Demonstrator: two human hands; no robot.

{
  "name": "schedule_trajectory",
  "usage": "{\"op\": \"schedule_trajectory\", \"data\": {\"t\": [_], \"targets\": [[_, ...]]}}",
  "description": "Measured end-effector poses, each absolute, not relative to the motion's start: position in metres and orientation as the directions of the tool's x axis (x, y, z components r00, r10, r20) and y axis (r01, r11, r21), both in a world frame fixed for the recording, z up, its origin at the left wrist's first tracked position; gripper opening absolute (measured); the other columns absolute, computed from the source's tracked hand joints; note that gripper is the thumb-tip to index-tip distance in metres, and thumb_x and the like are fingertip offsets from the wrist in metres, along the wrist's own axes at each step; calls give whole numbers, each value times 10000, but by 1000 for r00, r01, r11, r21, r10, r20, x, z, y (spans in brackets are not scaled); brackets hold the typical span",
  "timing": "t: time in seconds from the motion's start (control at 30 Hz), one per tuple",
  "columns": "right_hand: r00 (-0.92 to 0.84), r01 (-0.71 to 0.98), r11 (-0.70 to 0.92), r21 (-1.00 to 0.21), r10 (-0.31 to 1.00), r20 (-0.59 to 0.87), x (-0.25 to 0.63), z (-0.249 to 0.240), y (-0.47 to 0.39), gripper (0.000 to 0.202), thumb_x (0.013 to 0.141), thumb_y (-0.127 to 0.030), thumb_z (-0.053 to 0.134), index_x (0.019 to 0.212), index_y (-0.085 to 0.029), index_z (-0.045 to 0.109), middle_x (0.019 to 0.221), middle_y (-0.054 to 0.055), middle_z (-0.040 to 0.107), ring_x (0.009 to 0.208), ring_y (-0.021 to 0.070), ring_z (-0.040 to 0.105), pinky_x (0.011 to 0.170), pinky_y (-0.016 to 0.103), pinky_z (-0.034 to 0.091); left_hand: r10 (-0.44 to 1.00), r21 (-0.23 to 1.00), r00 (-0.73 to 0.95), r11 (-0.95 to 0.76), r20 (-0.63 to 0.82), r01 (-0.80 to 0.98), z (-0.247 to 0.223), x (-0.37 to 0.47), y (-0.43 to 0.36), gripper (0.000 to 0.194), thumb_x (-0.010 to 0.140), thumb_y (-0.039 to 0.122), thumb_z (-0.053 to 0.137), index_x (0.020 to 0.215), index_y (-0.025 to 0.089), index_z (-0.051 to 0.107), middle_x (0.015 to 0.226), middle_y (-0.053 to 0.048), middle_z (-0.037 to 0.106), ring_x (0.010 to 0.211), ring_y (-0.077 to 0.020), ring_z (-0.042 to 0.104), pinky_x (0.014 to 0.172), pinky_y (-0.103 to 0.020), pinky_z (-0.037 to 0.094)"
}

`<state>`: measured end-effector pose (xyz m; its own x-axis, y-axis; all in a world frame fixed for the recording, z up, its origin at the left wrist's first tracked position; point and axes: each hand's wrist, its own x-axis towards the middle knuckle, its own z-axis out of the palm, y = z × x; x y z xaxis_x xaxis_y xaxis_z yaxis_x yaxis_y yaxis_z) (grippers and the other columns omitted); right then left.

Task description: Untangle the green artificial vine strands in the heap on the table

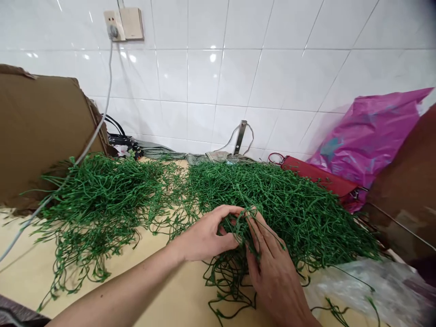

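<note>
Thin green strands with small forked tips, like artificial plant stems, lie in a large heap [269,186] in front of me. At the near edge of this heap, my left hand [213,231] curves its thumb and fingers around a tangle of the strands [235,227]. My right hand [274,263] presses against the same tangle from the right, with a few strands crossing over its fingers. Some fingertips are hidden in the green. Below the hands, more loose strands [230,281] hang in loops over the pale yellow tabletop [173,290].
A second pile of green strands [105,195] lies left, beside a cardboard box [41,131]. A grey cable [98,127] runs from a wall socket [112,25] across that side. At right are a clear plastic bag [371,286], a red purse [316,175] and a pink bag [371,136].
</note>
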<state>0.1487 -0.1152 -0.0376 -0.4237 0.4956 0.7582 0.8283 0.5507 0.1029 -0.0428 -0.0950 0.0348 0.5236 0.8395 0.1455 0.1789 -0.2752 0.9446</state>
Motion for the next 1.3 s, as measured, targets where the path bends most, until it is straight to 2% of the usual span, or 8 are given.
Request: {"op": "schedule_trajectory", "data": {"t": [0.13, 0.3, 0.47, 0.6, 0.73, 0.9, 1.1, 1.3], "targets": [[-508, 836, 488, 252, 512, 692, 143, -21, -114, 685, 895, -55, 416, 1563, -122, 282, 1491, 153, 537, 1336, 287, 506, 989, 442, 455, 770, 992, 625, -115, 126, -58, 38, -62, -87, 577, 821, 251, 611, 1388, 202, 518, 1420, -104, 563, 1319, -298, 488, 1088, -439, 384], [-585, 803, 470, 368, 502, 636, 137, 2, -103, 624, 804, 0, 451, 1422, -82, 460, 1515, 160, 515, 1300, 327, 517, 960, 468, 429, 687, 994, 720, -99, 99, -43, 34, -82, -79, 785, 756, 271, 781, 1465, 289, 445, 1611, -64, 358, 1480, -293, 307, 1113, -407, 377], [-661, 718, 596, 360, 421, 621, 128, -10, -93, 634, 779, 21, 430, 1398, -100, 503, 1416, 121, 617, 1284, 293, 524, 991, 444, 400, 945, 995, 312, -103, 98, -2, 22, -70, -70, 416, 881, 489, 660, 1131, 157, 633, 1147, -108, 678, 1097, -231, 603, 999, -384, 431], [-658, 674, 679, 291, 373, 654, 129, -20, -90, 583, 838, 35, 397, 1374, -147, 537, 1374, 117, 636, 1255, 263, 542, 973, 412, 410, 967, 992, 219, -122, 129, -42, 10, -64, -61, 342, 836, 463, 710, 926, 144, 625, 794, 1, 594, 714, -124, 535, 709, -265, 425], [-530, 642, 760, 101, 344, 775, 141, -11, -90, 452, 919, 5, 445, 1334, -139, 553, 1301, 133, 641, 1206, 211, 563, 1002, 356, 420, 976, 984, 124, -177, 179, -29, 6, -65, -57, 275, 817, 393, 731, 916, 156, 631, 734, 38, 524, 667, -104, 456, 653, -236, 361], [-270, 667, 710, -223, 510, 817, 151, 0, -86, 280, 989, -137, 486, 1241, -162, 604, 1168, 83, 657, 1105, 137, 608, 1013, 242, 448, 949, 960, 218, -256, 228, 110, 4, -59, -64, 200, 852, 328, 688, 976, 172, 683, 701, 47, 460, 643, -111, 391, 609, -249, 301], [-226, 662, 692, -287, 550, 804, 150, -9, -79, 207, 965, -285, 600, 1147, -199, 646, 1130, 69, 671, 1080, 168, 612, 990, 296, 493, 902, 888, 323, -378, 288, 263, 2, -52, -72, 217, 875, 326, 681, 1029, 175, 706, 787, 11, 566, 739, -138, 492, 683, -263, 377], [-232, 606, 719, -341, 569, 789, 148, -12, -79, 94, 961, -194, 579, 947, -245, 657, 995, 42, 725, 1001, 196, 651, 896, 367, 559, 894, 883, 351, -382, 278, 274, 7, -49, -77, 230, 930, 359, 613, 940, 154, 717, 813, -22, 646, 771, -151, 555, 721, -268, 415]]}}
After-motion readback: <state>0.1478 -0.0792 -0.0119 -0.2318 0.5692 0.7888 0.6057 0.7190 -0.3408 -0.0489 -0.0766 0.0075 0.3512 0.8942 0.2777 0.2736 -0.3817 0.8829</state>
